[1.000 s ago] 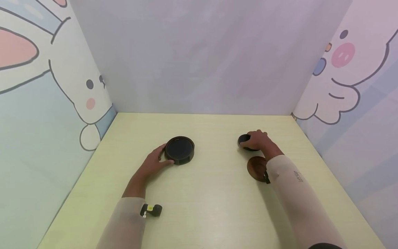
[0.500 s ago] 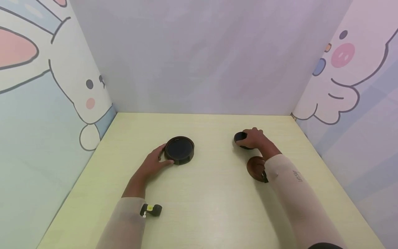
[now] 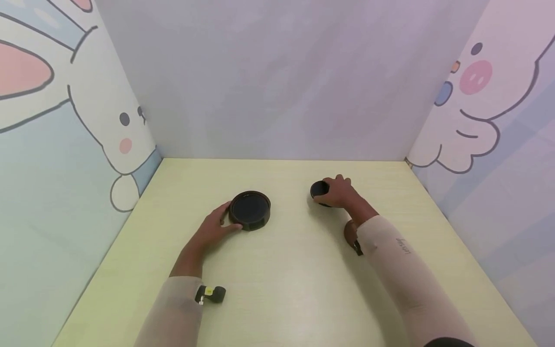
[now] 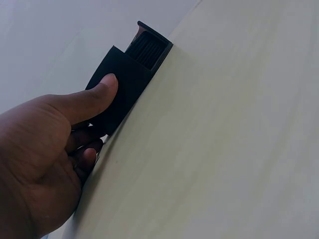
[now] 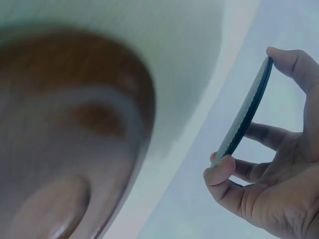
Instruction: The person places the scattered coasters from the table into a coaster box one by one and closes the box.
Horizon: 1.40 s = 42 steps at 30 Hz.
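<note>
A round black coaster holder [image 3: 250, 208] stands on the table, left of the middle in the head view. My left hand [image 3: 211, 228] grips its near left side, thumb along the wall. In the left wrist view, a slot in the holder [image 4: 112, 94] shows stacked dark layers. Further right, my right hand [image 3: 340, 192] pinches a thin black coaster [image 3: 319, 190] by its edge, tilted above the table. Thumb and fingers sit at opposite edges of that coaster [image 5: 245, 115] in the right wrist view, where its underside looks pale.
Below my right forearm lies a round brown wooden piece [image 3: 350, 234], partly hidden by the sleeve; a raised knob-like round shows on this wooden piece [image 5: 119, 64] in the right wrist view. Walls with cartoon animals bound the pale table [image 3: 277, 279] left and right; a plain wall stands behind.
My right hand has carried the coaster left, toward the holder, and slightly farther back. The sleeve now covers more of the brown piece. My left hand and the holder stay put.
</note>
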### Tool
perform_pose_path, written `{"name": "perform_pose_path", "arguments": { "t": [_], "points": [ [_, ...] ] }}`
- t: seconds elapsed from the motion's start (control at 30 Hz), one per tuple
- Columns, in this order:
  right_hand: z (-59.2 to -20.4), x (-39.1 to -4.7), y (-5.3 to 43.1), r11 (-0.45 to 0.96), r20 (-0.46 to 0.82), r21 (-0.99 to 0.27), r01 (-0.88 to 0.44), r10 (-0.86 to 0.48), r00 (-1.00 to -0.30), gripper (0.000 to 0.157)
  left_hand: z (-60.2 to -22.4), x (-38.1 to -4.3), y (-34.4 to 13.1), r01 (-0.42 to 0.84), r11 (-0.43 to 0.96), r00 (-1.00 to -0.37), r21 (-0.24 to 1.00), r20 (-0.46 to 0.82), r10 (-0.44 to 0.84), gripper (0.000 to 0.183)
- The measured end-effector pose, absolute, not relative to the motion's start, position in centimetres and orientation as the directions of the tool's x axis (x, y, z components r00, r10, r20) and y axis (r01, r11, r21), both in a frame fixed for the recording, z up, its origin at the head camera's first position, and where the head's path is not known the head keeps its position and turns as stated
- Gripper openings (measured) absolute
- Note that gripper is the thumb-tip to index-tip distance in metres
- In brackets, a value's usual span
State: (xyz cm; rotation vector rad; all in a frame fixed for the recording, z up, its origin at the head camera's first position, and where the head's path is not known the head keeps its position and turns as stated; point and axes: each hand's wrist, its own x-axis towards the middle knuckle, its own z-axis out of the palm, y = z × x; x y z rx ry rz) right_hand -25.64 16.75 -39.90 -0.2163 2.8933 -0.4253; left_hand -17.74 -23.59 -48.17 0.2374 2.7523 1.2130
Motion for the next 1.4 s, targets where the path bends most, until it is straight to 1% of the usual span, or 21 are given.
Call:
{"name": "perform_pose_path", "arguments": {
  "t": [0.47,0.77,1.17,1.4],
  "points": [
    [-39.5,-25.4,11.5,0.931,-0.113,-0.324,-0.168,-0.214,-0.97,0.085,-48.5,-18.0,-24.3,0.087,0.658,-0.979,0.748,-0.058,0.196,0.098],
    [-39.5,-25.2,8.3,0.935,-0.081,-0.296,-0.197,-0.23,-0.97,0.087,-48.6,-18.0,-24.1,0.089,0.657,-0.979,0.749,-0.057,0.197,0.099],
    [-39.5,-24.6,4.7,0.933,-0.066,-0.267,-0.239,-0.265,-0.962,0.086,-48.4,-18.0,-23.9,0.113,0.651,-0.976,0.751,-0.038,0.214,0.097],
    [-39.5,-24.2,3.0,0.928,-0.077,-0.268,-0.257,-0.287,-0.955,0.084,-48.3,-18.0,-23.7,0.1,0.653,-0.976,0.751,-0.054,0.211,0.095]
  ]
}}
